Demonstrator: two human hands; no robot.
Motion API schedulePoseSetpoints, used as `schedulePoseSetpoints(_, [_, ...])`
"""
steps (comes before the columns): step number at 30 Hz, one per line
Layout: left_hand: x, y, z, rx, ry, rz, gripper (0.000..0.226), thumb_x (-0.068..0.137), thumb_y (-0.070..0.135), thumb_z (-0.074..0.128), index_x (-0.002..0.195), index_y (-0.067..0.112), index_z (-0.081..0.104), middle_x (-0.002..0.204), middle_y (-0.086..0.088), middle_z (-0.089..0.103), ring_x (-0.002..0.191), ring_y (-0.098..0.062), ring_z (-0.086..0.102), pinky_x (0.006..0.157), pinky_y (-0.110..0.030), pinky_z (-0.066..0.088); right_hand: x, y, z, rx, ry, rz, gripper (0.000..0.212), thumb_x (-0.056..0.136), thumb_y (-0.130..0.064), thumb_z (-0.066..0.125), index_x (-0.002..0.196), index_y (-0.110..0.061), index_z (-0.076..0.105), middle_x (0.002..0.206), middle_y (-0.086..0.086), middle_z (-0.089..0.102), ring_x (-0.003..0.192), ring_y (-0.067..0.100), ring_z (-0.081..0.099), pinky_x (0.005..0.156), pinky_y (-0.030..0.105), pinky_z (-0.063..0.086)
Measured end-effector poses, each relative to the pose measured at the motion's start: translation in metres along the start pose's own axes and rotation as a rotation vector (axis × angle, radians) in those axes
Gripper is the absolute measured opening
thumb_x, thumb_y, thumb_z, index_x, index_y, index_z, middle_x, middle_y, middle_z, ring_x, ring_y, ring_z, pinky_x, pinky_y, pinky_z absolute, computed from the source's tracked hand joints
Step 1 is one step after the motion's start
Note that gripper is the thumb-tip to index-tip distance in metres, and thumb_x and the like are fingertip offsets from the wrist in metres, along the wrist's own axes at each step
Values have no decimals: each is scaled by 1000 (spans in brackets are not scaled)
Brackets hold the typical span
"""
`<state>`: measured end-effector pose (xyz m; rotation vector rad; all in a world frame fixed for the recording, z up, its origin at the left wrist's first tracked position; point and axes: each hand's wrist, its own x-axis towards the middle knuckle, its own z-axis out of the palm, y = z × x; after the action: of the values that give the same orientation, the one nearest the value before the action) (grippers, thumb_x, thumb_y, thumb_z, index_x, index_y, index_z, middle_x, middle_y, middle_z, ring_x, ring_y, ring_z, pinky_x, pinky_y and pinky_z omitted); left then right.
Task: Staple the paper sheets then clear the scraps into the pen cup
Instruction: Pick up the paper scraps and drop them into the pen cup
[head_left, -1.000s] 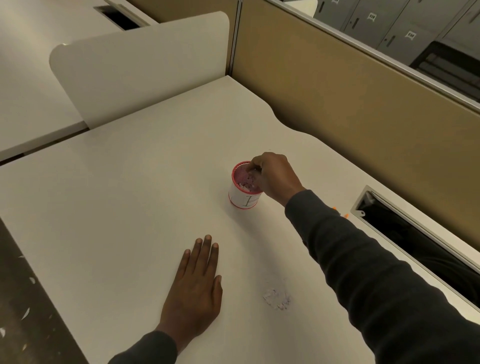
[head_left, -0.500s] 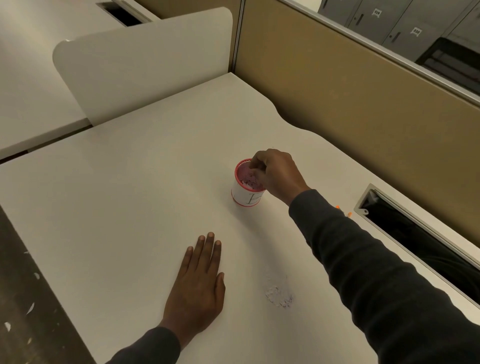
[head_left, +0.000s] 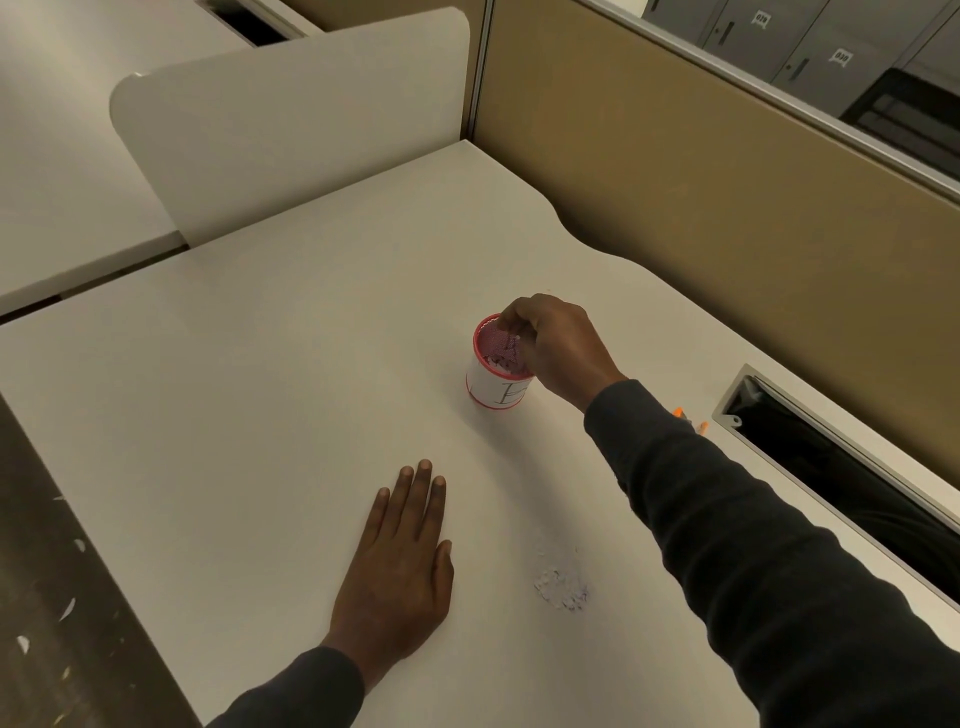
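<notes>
A red mesh pen cup (head_left: 493, 387) with a white paper label stands mid-desk, with paper scraps lying inside it. My right hand (head_left: 558, 348) hovers over its right rim, fingertips pinched together above the opening with a tiny white scrap between them. My left hand (head_left: 397, 566) lies flat, palm down, on the desk near the front, holding nothing. A small pile of white paper scraps (head_left: 563, 590) sits on the desk to the right of my left hand. No stapler or paper sheets are in view.
The white desk (head_left: 260, 389) ends at a tan partition wall (head_left: 727, 182) behind and a white divider panel (head_left: 291, 119) at the back left. A dark cable slot (head_left: 831, 457) opens at the right, with small orange items (head_left: 691, 420) beside it. Scraps speckle the dark floor (head_left: 47, 623) at left.
My right hand stays over the cup's mouth, fingers working slightly. The view has shifted a little. My left hand has not moved.
</notes>
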<state>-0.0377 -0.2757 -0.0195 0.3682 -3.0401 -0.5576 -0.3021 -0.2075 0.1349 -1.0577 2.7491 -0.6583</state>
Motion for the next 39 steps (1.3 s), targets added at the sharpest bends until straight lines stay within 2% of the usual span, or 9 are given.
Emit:
schedulePoseSetpoints(4, [-1,-1,1,-1,3,-6,66,103,42,20,162,15,7,171,-5,2,158,-22,4,122,-42,12,1,2,2,6,60,-19,28,97,-2,49,112,-15,69,110,5,66,103,22,59,75,19,44])
schedulePoseSetpoints(8, [0,0,1,3,3,-2,67,103,40,24,162,14,7,171,-5,1,158,-23,4,123,-42,12,-1,2,4,17,129,-57,35,95,3,43,113,-16,67,110,5,61,102,21,56,74,16,39])
schedulePoseSetpoints(14, [0,0,0,4,6,3,66,103,40,22,162,13,9,171,-6,3,158,-23,5,122,-43,14,-3,4,7,-4,118,-91,33,92,0,56,118,-17,64,113,5,55,106,25,55,81,26,48])
schedulePoseSetpoints(17, [0,0,0,4,5,1,66,103,41,21,162,14,9,171,-6,2,158,-23,4,122,-43,14,-6,2,8,-24,168,-112,33,93,0,54,118,-17,64,114,5,54,107,25,54,81,28,51])
schedulePoseSetpoints(26, [0,0,-1,3,0,-4,66,103,41,20,162,14,8,171,-5,1,158,-22,2,123,-42,11,-18,-6,-2,-265,166,-214,35,93,-18,61,127,-11,62,121,8,62,106,25,58,79,22,38])
schedulePoseSetpoints(29, [0,1,-2,18,-1,-3,66,102,41,20,162,14,8,171,-5,1,158,-21,1,124,-42,11,-30,-6,-7,-165,259,-154,36,93,-22,63,128,-13,61,124,4,61,110,20,57,84,17,38])
schedulePoseSetpoints(33, [0,1,-3,28,2,5,67,102,41,21,162,13,9,171,-6,2,158,-21,1,125,-42,10,-81,11,-8,39,371,-70,30,95,-26,60,122,-15,64,115,0,62,96,5,54,81,3,36])
schedulePoseSetpoints(37, [1,1,-5,36,5,6,67,101,38,24,161,11,12,171,-8,3,158,-22,1,126,-43,11,-174,49,25,97,286,69,28,94,-18,62,121,-15,65,114,-1,62,98,9,58,86,21,49])
schedulePoseSetpoints(39, [2,2,-6,35,-3,1,68,100,38,23,161,12,11,171,-8,2,158,-22,-1,127,-44,13,-220,67,47,18,188,189,32,93,-14,60,125,-13,63,118,2,60,106,17,58,91,25,47])
